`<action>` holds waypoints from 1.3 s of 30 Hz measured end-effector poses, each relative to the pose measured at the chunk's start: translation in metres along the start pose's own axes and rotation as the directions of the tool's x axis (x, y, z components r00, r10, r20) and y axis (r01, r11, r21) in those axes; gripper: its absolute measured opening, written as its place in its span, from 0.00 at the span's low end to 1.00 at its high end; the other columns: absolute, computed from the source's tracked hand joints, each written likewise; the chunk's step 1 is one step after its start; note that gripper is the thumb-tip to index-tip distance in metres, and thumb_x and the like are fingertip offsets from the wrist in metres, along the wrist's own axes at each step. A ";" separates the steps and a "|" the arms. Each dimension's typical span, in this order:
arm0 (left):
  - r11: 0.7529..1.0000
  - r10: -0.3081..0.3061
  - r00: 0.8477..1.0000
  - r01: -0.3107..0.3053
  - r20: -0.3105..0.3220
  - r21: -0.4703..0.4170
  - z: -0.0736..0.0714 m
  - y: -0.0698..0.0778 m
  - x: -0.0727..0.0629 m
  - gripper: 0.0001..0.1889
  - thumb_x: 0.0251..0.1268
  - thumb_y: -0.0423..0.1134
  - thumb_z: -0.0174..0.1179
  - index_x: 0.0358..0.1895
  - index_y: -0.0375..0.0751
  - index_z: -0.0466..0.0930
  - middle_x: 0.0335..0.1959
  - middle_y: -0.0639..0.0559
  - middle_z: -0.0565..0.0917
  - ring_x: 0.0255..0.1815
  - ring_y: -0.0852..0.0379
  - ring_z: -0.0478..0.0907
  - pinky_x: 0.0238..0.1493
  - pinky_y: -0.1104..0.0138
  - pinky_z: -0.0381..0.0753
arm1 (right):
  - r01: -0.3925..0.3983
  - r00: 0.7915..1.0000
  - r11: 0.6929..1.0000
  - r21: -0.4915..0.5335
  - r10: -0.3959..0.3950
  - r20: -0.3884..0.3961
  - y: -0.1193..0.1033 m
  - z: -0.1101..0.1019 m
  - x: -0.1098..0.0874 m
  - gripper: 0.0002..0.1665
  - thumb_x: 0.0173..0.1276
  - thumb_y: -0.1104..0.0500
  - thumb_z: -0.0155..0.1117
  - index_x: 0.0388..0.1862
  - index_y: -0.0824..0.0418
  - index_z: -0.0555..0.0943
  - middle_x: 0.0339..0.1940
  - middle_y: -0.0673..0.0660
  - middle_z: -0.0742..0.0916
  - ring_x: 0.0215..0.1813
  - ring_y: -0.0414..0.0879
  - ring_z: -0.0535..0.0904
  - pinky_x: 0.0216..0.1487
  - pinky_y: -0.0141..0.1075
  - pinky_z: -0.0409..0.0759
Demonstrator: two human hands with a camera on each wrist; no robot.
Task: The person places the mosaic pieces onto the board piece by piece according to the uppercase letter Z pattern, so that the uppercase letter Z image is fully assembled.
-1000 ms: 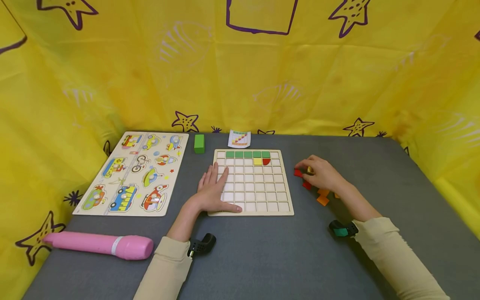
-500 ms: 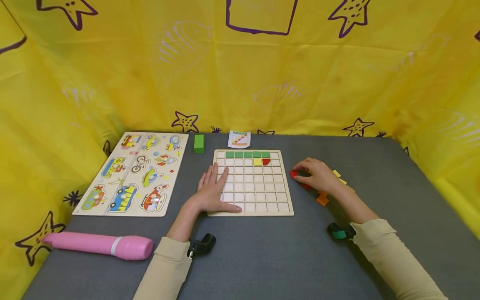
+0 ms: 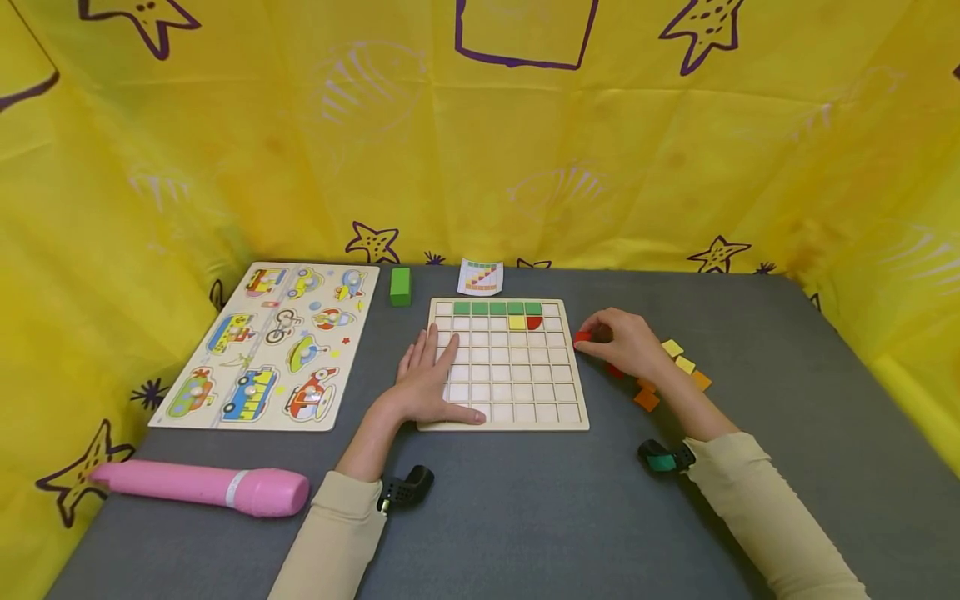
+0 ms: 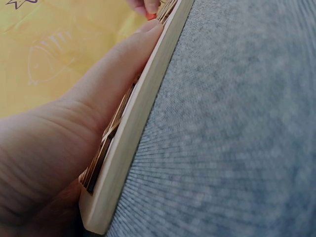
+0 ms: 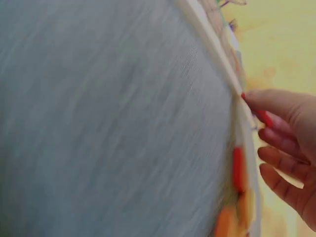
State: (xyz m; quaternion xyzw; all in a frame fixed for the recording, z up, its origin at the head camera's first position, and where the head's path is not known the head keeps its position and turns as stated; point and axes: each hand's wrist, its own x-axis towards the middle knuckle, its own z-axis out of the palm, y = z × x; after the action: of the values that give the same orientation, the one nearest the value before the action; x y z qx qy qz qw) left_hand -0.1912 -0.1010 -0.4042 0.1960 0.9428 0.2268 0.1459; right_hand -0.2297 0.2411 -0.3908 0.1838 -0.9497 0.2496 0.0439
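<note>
A person's right hand (image 3: 624,342) pinches a red piece (image 3: 582,337) between thumb and fingers just beside the right edge of a wooden grid board (image 3: 521,375); whether piece and board touch is unclear. The left hand (image 3: 429,383) lies spread on the board's left side, its thumb along the lower edge — fingers extended, gripping nothing. On the grid, five green squares (image 3: 497,308) line the top row, with a yellow square (image 3: 517,322) and a rounded red tile (image 3: 534,322) side by side in the row below. Beneath and beside the right hand and forearm lie loose pieces: red (image 3: 615,372), orange (image 3: 647,400) and yellow (image 3: 672,348). Beyond the board sits a small pattern card (image 3: 480,277), with a green block (image 3: 401,287) to its left. Farther left rests a vehicle puzzle (image 3: 328,293); nearer the person, a pink stick-shaped object (image 3: 191,485) with a pale band lies on the gray tabletop (image 3: 525,517) — all before a yellow cloth (image 3: 637,125) printed with starfish and fish.
</note>
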 end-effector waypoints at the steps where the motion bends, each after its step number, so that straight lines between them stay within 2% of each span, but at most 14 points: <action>1: 1.000 0.000 1.000 0.000 0.000 0.003 0.000 0.000 0.000 0.68 0.42 0.69 0.71 0.79 0.41 0.38 0.77 0.37 0.26 0.77 0.40 0.23 0.73 0.46 0.30 | -0.008 1.000 1.000 0.001 0.008 -0.009 -0.003 0.000 0.002 0.15 0.60 0.53 0.75 0.39 0.62 0.85 0.33 0.56 0.84 0.34 0.49 0.76 0.38 0.42 0.74; 4: 1.000 0.002 1.000 -0.002 0.000 0.003 0.001 0.001 0.001 0.68 0.42 0.69 0.71 0.79 0.42 0.38 0.77 0.37 0.26 0.77 0.41 0.23 0.73 0.46 0.30 | -0.034 0.999 0.999 0.009 0.034 -0.026 -0.009 0.000 0.007 0.15 0.58 0.53 0.75 0.38 0.62 0.85 0.30 0.55 0.85 0.32 0.49 0.77 0.35 0.41 0.74; 9: 1.000 0.006 1.000 -0.006 0.001 0.015 0.001 0.001 0.002 0.68 0.42 0.69 0.70 0.79 0.42 0.38 0.77 0.37 0.26 0.77 0.41 0.23 0.73 0.47 0.30 | -0.039 0.999 0.995 0.090 0.042 -0.025 -0.021 0.008 0.017 0.16 0.57 0.52 0.77 0.38 0.62 0.86 0.29 0.53 0.85 0.32 0.48 0.77 0.34 0.39 0.73; 17: 1.000 -0.001 1.000 0.001 0.003 0.016 0.000 0.000 0.002 0.68 0.42 0.69 0.70 0.79 0.42 0.38 0.77 0.37 0.26 0.77 0.41 0.23 0.73 0.47 0.30 | 0.039 0.999 0.979 0.201 -0.043 0.014 -0.045 0.037 0.039 0.15 0.58 0.52 0.76 0.37 0.60 0.85 0.29 0.51 0.84 0.32 0.46 0.74 0.33 0.37 0.70; 22: 1.000 -0.006 1.000 0.006 0.004 0.009 0.002 0.000 0.003 0.68 0.42 0.70 0.70 0.79 0.43 0.37 0.77 0.38 0.25 0.77 0.41 0.22 0.73 0.47 0.30 | 0.101 0.994 0.975 0.197 -0.107 0.019 -0.050 0.044 0.043 0.12 0.59 0.55 0.75 0.38 0.60 0.87 0.30 0.51 0.84 0.33 0.46 0.74 0.35 0.38 0.71; 26: 1.000 -0.008 1.000 0.008 0.003 0.004 0.002 -0.001 0.003 0.68 0.43 0.69 0.70 0.79 0.43 0.36 0.77 0.39 0.25 0.77 0.41 0.22 0.73 0.47 0.30 | 0.116 0.992 0.975 0.192 -0.124 0.031 -0.050 0.044 0.042 0.11 0.62 0.57 0.73 0.41 0.61 0.87 0.32 0.52 0.84 0.34 0.46 0.73 0.36 0.38 0.71; 33: 1.000 -0.007 1.000 0.007 0.000 0.003 0.001 -0.001 0.003 0.67 0.43 0.68 0.70 0.79 0.43 0.37 0.77 0.38 0.25 0.77 0.41 0.22 0.73 0.47 0.30 | 0.079 0.996 0.969 0.234 -0.087 0.023 -0.048 0.045 0.038 0.13 0.64 0.59 0.70 0.46 0.62 0.86 0.37 0.54 0.86 0.37 0.47 0.76 0.38 0.39 0.73; 39: 1.000 -0.010 1.000 0.010 -0.003 -0.005 0.002 -0.003 0.002 0.67 0.42 0.68 0.71 0.79 0.43 0.37 0.77 0.38 0.25 0.77 0.41 0.22 0.73 0.47 0.30 | 0.025 0.999 0.960 0.278 -0.036 0.034 -0.048 0.044 0.035 0.12 0.68 0.61 0.65 0.49 0.61 0.85 0.42 0.54 0.88 0.42 0.48 0.79 0.45 0.41 0.77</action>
State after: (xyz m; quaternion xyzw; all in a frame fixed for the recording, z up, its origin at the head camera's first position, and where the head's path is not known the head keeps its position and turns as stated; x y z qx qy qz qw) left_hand -0.1935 -0.1018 -0.4074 0.1907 0.9434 0.2287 0.1461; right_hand -0.2444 0.1692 -0.4014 0.2075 -0.9032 0.3758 0.0032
